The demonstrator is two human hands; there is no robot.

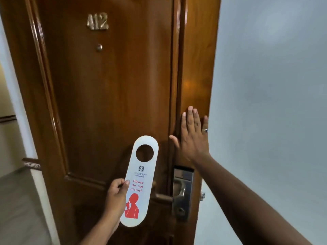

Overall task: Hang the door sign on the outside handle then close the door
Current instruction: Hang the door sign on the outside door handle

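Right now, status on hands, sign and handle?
Left hand pinching door sign, unhung. Right hand flat on door edge. Handle free, nothing blocking.

I see both forearms bare, no sleeves, and my right hand (192, 137) wearing a dark-stoned ring (205, 130).

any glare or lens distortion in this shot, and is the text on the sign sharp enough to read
Head view: a warm orange glare patch sits on the glossy brown wooden door; the wide-angle lens bows the door's edges; the white oblong door sign in the left hand reads "Please do not disturb" clearly, its small logo lettering is soft; brass numerals 412 are slightly blurred.
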